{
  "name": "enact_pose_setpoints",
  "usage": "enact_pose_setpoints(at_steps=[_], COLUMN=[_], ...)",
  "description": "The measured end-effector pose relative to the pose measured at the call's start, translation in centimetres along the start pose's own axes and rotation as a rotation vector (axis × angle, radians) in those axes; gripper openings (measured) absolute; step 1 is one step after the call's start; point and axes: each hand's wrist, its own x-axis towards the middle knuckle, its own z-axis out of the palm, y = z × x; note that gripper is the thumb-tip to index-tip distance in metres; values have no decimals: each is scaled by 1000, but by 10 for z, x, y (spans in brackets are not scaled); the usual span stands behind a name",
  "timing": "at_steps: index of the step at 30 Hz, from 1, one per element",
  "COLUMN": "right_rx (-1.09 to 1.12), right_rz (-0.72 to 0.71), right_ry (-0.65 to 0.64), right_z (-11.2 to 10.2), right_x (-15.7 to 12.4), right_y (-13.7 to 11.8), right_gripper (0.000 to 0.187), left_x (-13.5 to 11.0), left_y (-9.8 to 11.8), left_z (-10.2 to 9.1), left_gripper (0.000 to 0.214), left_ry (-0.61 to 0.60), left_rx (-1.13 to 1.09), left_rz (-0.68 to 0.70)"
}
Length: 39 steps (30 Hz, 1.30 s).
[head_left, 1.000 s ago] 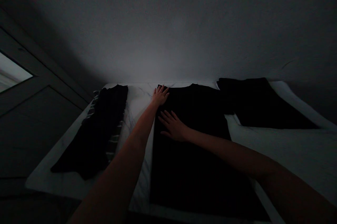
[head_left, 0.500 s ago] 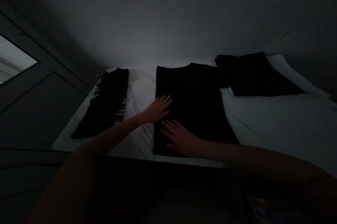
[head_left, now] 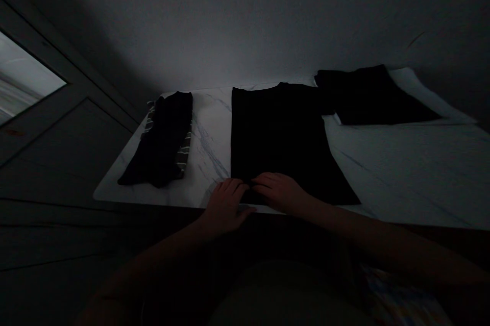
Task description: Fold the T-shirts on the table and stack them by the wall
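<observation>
A black T-shirt [head_left: 279, 132] lies spread on the white marble-patterned table, its left side a straight edge and a sleeve out to the right. At its near left corner, by the table's front edge, my left hand [head_left: 226, 206] has its fingers curled over the cloth and its thumb lower down. Close beside it, my right hand [head_left: 281, 191] bends its fingers onto the same hem. Both hands look closed on the shirt's edge; the fingertips are partly hidden in the dark fabric.
On the left of the table [head_left: 209, 137] lies a dark folded garment [head_left: 161, 137] with a grey striped piece beneath it. Folded black clothing [head_left: 371, 99] rests on something white at the back right. A wall [head_left: 245, 25] stands behind, and a panelled door [head_left: 49, 111] is at left. The light is dim.
Both hands have come down from flat on the shirt's left part to its near left corner, and their fingers have bent onto the hem. The view has shifted slightly.
</observation>
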Motion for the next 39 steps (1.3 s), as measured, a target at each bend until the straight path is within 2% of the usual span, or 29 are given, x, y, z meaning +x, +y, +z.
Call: enact_pose_setpoints(at_steps=[2,4,6,8,10,14,17,20,23,25,27,29,31,32,33,35,37,39], right_rx=[17,52,68,64,54,66,149,227,124,40,23,78,189,246,285,283,173,7], right_rz=[52,88,73,6,-69,-156,-128,-23,77,43,-58,-184,-247,-214,-121,213,616,943], right_ry=[86,184,259,279,238,49,-34,-46,-18,-44,-98,-153,-195,-189,-154,-16,132,229], right_z=[0,-3,-6,-6,-4,-1,-11,-19,-12,-2,5,2,-11,-21,-33,-61,-91,-118], right_x=[5,8,10,9,8,3,6,21,42,51,54,52,46,43,39,32,23,14], right_y=[-5,-9,-9,-7,-4,-3,-5,-2,4,6,5,6,17,29,46,94,154,212], right_gripper=[26,28,29,27,26,26,20,22,38,59,70,64,49,42,35,28,23,22], left_x=[10,20,25,23,16,-5,-17,-18,-2,17,38,54,63,67,71,89,126,187], left_y=[8,11,8,2,-6,-16,-16,-15,-22,-34,-51,-69,-88,-95,-102,-109,-107,-94], left_z=[6,8,6,2,-1,-1,-5,-20,-38,-43,-37,-26,-17,-15,-16,-26,-40,-52], left_gripper=[43,32,22,30,38,38,27,16,21,32,47,54,55,55,53,42,30,26], left_ry=[71,119,134,116,71,-46,-110,-141,-102,-14,37,-5,-69,-81,-76,-48,-49,-97], left_rx=[31,74,124,157,168,196,239,203,131,112,113,131,149,153,150,117,47,-50], left_rz=[-77,-144,-201,-232,-219,-141,-99,-37,26,54,95,143,176,182,186,196,223,246])
